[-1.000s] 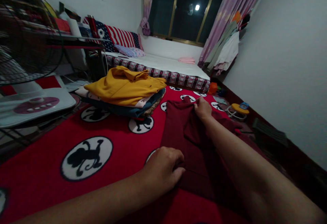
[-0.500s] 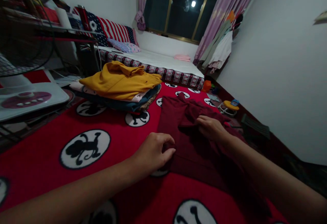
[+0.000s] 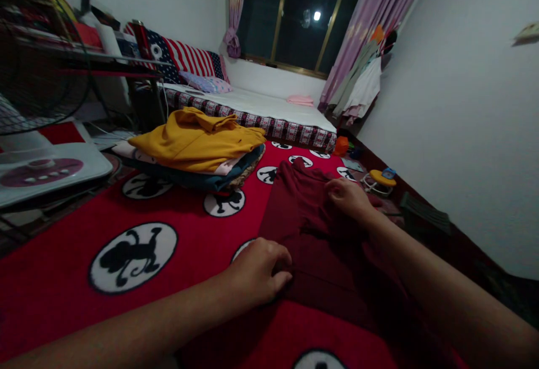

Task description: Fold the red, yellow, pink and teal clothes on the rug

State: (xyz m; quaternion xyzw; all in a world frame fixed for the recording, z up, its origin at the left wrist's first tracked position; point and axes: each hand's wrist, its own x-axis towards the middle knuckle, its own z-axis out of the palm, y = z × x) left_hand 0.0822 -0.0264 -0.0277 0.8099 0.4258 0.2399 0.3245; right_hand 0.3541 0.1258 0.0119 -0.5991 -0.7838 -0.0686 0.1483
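A dark maroon garment lies spread on a red blanket printed with black figures in white circles. My left hand is curled at the garment's near left edge, fingers pinching the cloth. My right hand rests farther away on the garment's upper part, fingers closed on a fold of it. Both forearms reach in from the bottom of the view.
A pile of folded clothes topped by a yellow garment sits to the left. A fan base stands at far left. A mattress lies under the window. Small items line the right wall.
My right hand first drew back toward me across the maroon garment, then moved away again onto its upper part. My left hand stays gripping the near left edge.
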